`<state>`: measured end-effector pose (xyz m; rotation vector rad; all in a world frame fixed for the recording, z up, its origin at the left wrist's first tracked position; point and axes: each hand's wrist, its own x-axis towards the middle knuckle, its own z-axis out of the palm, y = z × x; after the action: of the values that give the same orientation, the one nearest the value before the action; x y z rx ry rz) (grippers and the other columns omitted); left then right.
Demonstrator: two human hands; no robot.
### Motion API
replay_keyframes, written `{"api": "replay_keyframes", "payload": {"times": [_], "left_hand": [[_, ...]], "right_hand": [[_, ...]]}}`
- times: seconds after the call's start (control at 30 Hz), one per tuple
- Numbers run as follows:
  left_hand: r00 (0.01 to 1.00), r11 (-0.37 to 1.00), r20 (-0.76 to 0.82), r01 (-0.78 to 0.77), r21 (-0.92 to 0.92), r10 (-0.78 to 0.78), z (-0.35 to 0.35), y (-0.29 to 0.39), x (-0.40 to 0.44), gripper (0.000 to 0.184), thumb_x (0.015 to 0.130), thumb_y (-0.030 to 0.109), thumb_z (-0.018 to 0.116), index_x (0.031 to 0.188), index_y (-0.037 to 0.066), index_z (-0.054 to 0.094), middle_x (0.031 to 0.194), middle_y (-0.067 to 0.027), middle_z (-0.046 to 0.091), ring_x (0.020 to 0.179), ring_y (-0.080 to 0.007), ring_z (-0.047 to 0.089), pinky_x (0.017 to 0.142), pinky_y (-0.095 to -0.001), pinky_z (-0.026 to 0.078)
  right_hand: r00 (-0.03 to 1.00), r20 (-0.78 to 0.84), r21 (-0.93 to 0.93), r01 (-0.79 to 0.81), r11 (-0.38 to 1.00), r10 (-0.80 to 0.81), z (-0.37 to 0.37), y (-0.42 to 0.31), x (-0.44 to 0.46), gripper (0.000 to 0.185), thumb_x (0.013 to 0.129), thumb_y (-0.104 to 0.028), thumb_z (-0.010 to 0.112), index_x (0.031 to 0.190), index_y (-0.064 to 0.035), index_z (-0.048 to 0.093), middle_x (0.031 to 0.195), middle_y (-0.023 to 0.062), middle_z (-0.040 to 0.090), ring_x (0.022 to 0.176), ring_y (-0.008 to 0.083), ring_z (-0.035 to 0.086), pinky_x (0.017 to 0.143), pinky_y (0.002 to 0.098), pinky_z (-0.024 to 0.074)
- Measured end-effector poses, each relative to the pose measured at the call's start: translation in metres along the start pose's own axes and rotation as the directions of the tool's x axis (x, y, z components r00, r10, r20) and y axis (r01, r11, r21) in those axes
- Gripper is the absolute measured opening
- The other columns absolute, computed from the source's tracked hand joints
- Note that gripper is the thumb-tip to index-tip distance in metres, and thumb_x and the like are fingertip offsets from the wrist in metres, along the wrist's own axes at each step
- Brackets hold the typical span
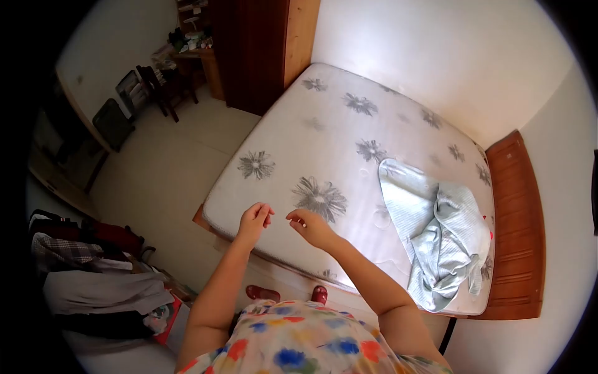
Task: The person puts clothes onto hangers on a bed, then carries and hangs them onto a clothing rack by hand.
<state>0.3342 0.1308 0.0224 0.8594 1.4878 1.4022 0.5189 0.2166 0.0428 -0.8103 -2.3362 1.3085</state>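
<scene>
My left hand (254, 222) hovers above the near edge of the bare mattress (286, 134). Its fingers are curled together, and nothing shows in them. To its right, my right hand (311, 229) is raised over the mattress with fingers bent and a gap between thumb and forefinger; it holds nothing visible. The two hands are apart. A crumpled pale blue-green quilted cloth (436, 230) lies on the mattress to the right of my right hand, near the headboard. Grey flower prints mark the white mattress top.
A wooden headboard (514, 230) stands at the right. Behind the bed is a tall dark wardrobe (252, 56). A chair (163, 90) and suitcase (113, 123) stand at left. Piled clothes (106, 290) lie at lower left. Red shoes (263, 293) are by the bed.
</scene>
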Motion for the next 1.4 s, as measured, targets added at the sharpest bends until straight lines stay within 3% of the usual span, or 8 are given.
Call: {"api": "replay_keyframes", "payload": {"times": [0.2,0.3,0.5,0.67,0.8,1.0,1.17,1.4], "left_hand": [[0.985,0.996,0.153,0.084,-0.004,-0.082,0.078,-0.006,-0.014,0.020,0.095,0.020,0.049,0.085,0.005,0.058,0.068,0.0015,0.052,0.063,-0.0071,0.046,0.060,-0.0205,0.040],[0.980,0.997,0.194,0.059,-0.049,-0.048,0.089,-0.014,-0.013,0.014,0.094,0.017,0.051,0.089,0.005,0.057,0.072,0.0013,0.054,0.065,-0.0065,0.047,0.062,-0.0201,0.040],[0.950,0.997,0.306,0.069,-0.039,-0.054,0.095,-0.011,-0.007,0.012,0.094,0.015,0.051,0.091,0.006,0.057,0.074,0.0016,0.055,0.067,-0.0058,0.048,0.063,-0.0196,0.040],[0.874,0.995,0.479,0.101,-0.007,-0.085,0.116,-0.024,0.005,0.011,0.094,0.013,0.050,0.093,0.006,0.058,0.076,0.0017,0.055,0.069,-0.0063,0.048,0.063,-0.0200,0.041],[0.761,0.991,0.640,0.137,0.000,-0.106,0.152,-0.047,0.004,0.012,0.093,0.009,0.048,0.098,0.002,0.057,0.082,-0.0032,0.059,0.073,-0.0095,0.054,0.066,-0.0230,0.046],[0.479,0.987,0.865,0.125,0.100,-0.149,0.237,-0.059,-0.018,0.013,0.092,0.009,0.050,0.101,0.003,0.057,0.088,-0.0036,0.060,0.078,-0.0108,0.054,0.073,-0.0249,0.047],[0.289,0.983,0.940,0.011,0.185,-0.181,0.306,-0.065,-0.037,0.020,0.089,0.008,0.055,0.108,0.001,0.056,0.100,-0.0078,0.062,0.091,-0.0137,0.058,0.078,-0.0269,0.047],[0.100,0.963,0.962,-0.057,0.262,-0.256,0.353,-0.071,-0.054,0.020,0.090,0.010,0.056,0.108,0.001,0.056,0.098,-0.0068,0.062,0.083,-0.0125,0.057,0.078,-0.0261,0.047]], "right_hand": [[1.000,0.014,0.042,-0.019,0.999,0.018,-0.042,0.016,-0.043,0.020,0.085,-0.010,0.059,0.103,-0.0023,0.061,0.091,0.0102,0.063,0.076,0.0194,0.057,0.070,0.0311,0.0474],[0.999,-0.019,0.041,0.028,0.999,-0.028,-0.043,0.023,-0.048,0.019,0.083,-0.011,0.058,0.100,-0.0027,0.061,0.092,0.0151,0.064,0.079,0.0268,0.061,0.071,0.0351,0.0485],[0.993,-0.101,0.006,-0.057,0.998,0.058,-0.044,0.015,-0.060,0.017,0.083,-0.011,0.058,0.097,-0.0021,0.061,0.091,0.0147,0.064,0.079,0.0276,0.062,0.072,0.0352,0.0488],[0.952,-0.253,0.056,-0.165,0.985,0.174,-0.040,0.024,-0.085,0.016,0.086,-0.012,0.059,0.098,-0.0011,0.061,0.086,0.0103,0.064,0.075,0.0174,0.059,0.070,0.0296,0.0480],[0.874,-0.389,0.141,-0.257,0.956,0.292,-0.038,0.043,-0.124,0.014,0.088,-0.012,0.058,0.096,-0.0001,0.060,0.085,0.0095,0.065,0.075,0.0161,0.060,0.069,0.0283,0.0484],[0.670,-0.607,0.291,-0.314,0.904,0.428,-0.051,0.061,-0.214,0.015,0.087,-0.013,0.059,0.093,0.0004,0.060,0.080,0.0108,0.065,0.070,0.0176,0.060,0.064,0.0291,0.0481],[0.486,-0.673,0.475,-0.293,0.830,0.557,-0.066,0.074,-0.279,0.013,0.086,-0.012,0.059,0.091,0.0004,0.061,0.075,0.0067,0.064,0.065,0.0109,0.057,0.058,0.0252,0.0466],[0.277,-0.698,0.571,-0.341,0.747,0.660,-0.054,0.085,-0.323,0.014,0.088,-0.012,0.057,0.095,0.0000,0.061,0.077,0.0033,0.062,0.064,0.0083,0.053,0.058,0.0235,0.0463]]}}
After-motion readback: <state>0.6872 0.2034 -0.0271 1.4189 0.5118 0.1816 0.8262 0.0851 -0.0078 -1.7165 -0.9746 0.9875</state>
